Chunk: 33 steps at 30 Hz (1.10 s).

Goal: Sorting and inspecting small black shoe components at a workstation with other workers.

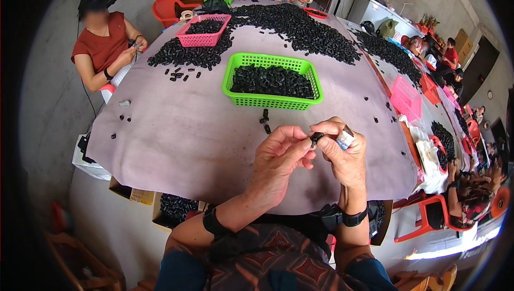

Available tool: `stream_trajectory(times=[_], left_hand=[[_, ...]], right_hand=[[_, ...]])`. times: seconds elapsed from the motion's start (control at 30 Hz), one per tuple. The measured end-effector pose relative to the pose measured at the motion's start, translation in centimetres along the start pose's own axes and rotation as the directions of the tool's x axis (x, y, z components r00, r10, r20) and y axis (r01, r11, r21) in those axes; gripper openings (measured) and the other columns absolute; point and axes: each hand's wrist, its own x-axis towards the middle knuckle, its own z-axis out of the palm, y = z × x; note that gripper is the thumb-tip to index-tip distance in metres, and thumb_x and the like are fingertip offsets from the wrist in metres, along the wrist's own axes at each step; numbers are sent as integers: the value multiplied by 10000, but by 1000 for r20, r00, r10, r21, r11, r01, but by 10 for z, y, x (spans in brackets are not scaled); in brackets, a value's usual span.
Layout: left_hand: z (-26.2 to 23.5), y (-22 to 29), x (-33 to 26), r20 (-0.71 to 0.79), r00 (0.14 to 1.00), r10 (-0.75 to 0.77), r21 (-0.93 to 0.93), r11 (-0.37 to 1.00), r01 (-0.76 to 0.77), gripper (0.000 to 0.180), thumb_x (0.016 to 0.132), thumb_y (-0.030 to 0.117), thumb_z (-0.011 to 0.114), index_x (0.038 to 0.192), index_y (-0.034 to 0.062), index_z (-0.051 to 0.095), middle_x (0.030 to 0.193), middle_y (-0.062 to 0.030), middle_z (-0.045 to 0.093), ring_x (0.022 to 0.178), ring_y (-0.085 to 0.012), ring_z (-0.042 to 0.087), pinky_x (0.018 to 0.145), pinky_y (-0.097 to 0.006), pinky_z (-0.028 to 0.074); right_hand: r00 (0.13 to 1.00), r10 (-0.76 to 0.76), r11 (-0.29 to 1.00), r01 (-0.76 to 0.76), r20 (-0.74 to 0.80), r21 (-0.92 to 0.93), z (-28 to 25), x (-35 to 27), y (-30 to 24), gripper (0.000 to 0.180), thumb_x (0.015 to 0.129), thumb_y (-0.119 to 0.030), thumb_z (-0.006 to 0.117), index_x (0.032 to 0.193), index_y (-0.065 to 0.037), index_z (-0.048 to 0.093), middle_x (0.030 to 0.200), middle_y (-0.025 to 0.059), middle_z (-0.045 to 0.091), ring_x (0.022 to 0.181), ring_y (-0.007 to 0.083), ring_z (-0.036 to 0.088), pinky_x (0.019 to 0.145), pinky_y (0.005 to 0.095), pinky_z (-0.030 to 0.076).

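Pinching small black part, both hands

Small black cylindrical part: pinched between fingertips of both hands, raised above tabletop, just below green basket; orientation indistinct.

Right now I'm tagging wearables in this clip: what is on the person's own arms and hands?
Both forearms are bare, no gloves. The left hand has a broad black band around the wrist. The right hand has a black strap with a bulkier black unit at the wrist, and a pale wrap around one finger. Short patterned sleeves in dark red and blue.
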Motion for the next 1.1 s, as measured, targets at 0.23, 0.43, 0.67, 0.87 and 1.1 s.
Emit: stream_trajectory(times=[0.23,0.43,0.67,0.87,1.1], left_hand=[[3,2,0,-11,999,-30,-4,1000,30,77,875,96,528,950,79,524,857,-31,597,757,-98,553,671,-272,464],[0,1,0,19,998,-62,-63,996,63,116,887,121,508,979,59,542,856,-44,596,756,-108,557,667,-287,472],[0,-1,0,28,992,-126,-126,984,128,192,900,144,493,1046,38,560,849,-44,584,751,-117,548,653,-290,468],[-2,1,3,136,971,-195,-144,966,214,232,918,172,459,1080,34,552,822,-3,536,741,-99,496,633,-284,440],[-4,1,5,167,950,-263,-187,938,293,217,922,186,449,1055,52,556,822,19,519,734,-84,472,641,-271,412]], right_hand=[[998,66,996,-65,-15,68,-1,-1,2,154,848,-94,577,937,27,611,804,41,568,734,99,564,648,223,447],[994,75,995,-70,-74,68,1,0,6,121,850,-79,567,900,24,605,794,36,562,697,94,546,638,227,437],[999,38,999,-37,-35,38,0,0,2,96,814,-17,596,891,40,598,812,45,544,701,95,551,629,225,457],[1000,-21,995,20,16,93,-2,0,5,107,783,29,616,880,61,587,834,59,530,675,107,567,604,217,478],[1000,-16,997,14,-22,-69,1,0,-8,57,805,36,580,849,71,591,800,66,529,655,118,579,587,224,476]])
